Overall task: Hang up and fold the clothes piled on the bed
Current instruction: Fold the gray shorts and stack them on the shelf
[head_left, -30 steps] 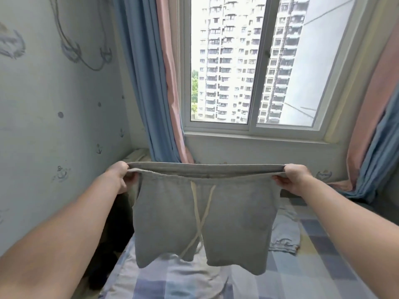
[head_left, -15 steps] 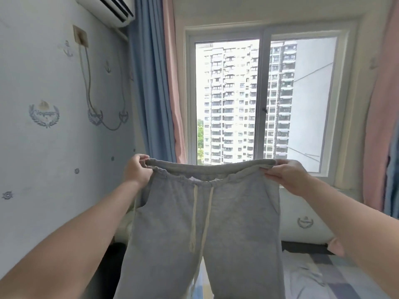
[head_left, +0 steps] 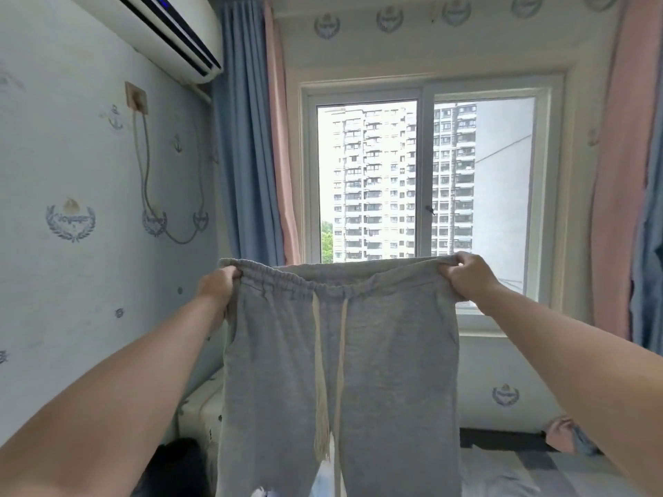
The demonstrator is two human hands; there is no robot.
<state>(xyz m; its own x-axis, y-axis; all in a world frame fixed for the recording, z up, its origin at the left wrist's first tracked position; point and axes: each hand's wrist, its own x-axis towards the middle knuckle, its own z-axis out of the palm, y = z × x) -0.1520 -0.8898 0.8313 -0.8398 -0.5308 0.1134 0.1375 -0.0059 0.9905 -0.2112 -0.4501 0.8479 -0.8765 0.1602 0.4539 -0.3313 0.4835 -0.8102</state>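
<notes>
Pants [head_left: 341,371] held up in the air in front of the window [head_left: 423,174], above the bed [head_left: 574,464], front towards the camera. Legs hung down past the bottom edge of the view, so hems not seen.

Left hand [head_left: 219,286] gripped the left end of the waistband [head_left: 323,278], and right hand [head_left: 466,278] gripped the right end. Fingers [head_left: 233,272] of both were curled tight over the elastic, holding it stretched between them.

Risks, as judged:
- Elastic under stretch. If either grip eased, that end would likely snap inward and the pants would swing from one hand, twisted.
- Drawstring [head_left: 321,371] hung loose in two long tails. Folded in as it lay, it could bunch into a lump or trail out of the fold.
- Legs hung unsupported. Lowered carelessly onto the bed, they could crumple underneath and crease.
- Hems out of sight, so leg alignment could not be checked from here.

Containers: no basket, drawer or box in view. Dark shape low left [head_left: 175,464] beside the bed, but could not tell what it was.
</notes>
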